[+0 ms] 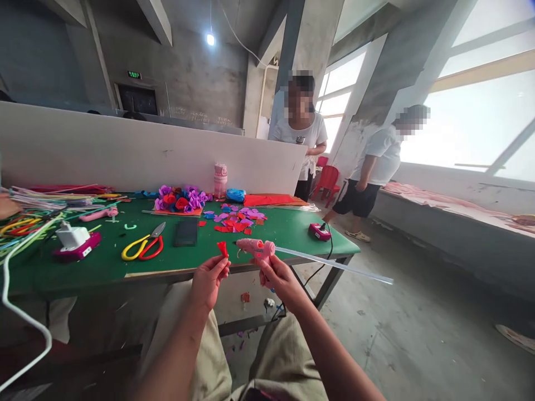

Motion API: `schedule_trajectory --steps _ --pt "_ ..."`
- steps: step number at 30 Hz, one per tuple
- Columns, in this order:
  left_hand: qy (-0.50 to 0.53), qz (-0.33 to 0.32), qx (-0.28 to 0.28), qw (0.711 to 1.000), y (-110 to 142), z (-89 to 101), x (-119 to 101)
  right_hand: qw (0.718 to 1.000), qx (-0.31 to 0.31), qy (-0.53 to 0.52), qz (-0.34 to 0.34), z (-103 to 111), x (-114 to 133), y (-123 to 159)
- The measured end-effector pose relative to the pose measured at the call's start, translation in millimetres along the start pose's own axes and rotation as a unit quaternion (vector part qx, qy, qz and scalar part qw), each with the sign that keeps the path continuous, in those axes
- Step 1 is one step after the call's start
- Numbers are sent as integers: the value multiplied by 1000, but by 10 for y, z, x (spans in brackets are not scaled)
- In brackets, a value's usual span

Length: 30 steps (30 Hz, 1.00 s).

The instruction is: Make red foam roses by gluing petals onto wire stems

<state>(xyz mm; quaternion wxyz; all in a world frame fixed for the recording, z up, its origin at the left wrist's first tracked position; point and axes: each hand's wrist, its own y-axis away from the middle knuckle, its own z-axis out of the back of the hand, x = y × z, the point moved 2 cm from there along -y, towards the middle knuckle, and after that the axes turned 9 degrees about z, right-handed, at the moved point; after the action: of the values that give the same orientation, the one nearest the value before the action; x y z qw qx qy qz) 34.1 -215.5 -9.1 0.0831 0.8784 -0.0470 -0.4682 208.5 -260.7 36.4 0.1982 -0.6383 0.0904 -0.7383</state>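
Observation:
Between the thumb and fingers of my left hand [211, 281] I pinch a small red crepe-paper piece [223, 248], gathered at its base like a flower bud. My right hand [281, 278] is wrapped round the handle of a pink hot glue gun [259, 249]. Its nozzle points left at the red piece, with a gap between them. From the gun's back a long clear glue stick [334, 264] sticks out to the right. Beyond my hands, loose red and purple petals [238, 218] lie on the green table [267, 234].
Yellow-and-red-handled scissors [144, 245] lie left of a dark flat box [185, 233]. Finished paper flowers [181, 199], a pink bottle [220, 179] and power adapters [320, 231] are on the table. Colored stems [37, 209] pile up at left. Two people stand beyond; another person's hand [8, 206] shows at left.

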Motion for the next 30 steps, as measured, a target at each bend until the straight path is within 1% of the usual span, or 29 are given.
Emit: schedule_trajectory --steps 3,6,8,14,19,23,30 --pt "0 -1 -4 1000 11 -13 -8 1000 11 28 -2 -5 27 58" --pt "-6 -11 5 1000 13 -18 -10 999 20 45 -8 -25 64 104" --pt "-6 -13 9 1000 14 -19 -8 998 22 60 -1 -39 81 124" --pt "3 -16 -8 1000 19 -19 -11 995 26 94 34 -55 104 162" --pt "-9 -27 -20 999 39 -31 -24 990 37 131 38 -73 130 189" --pt "-10 -28 -21 999 51 -42 -30 987 38 151 46 -91 114 190" --pt "-11 -29 -14 999 36 -35 -16 982 33 180 36 -96 72 180"
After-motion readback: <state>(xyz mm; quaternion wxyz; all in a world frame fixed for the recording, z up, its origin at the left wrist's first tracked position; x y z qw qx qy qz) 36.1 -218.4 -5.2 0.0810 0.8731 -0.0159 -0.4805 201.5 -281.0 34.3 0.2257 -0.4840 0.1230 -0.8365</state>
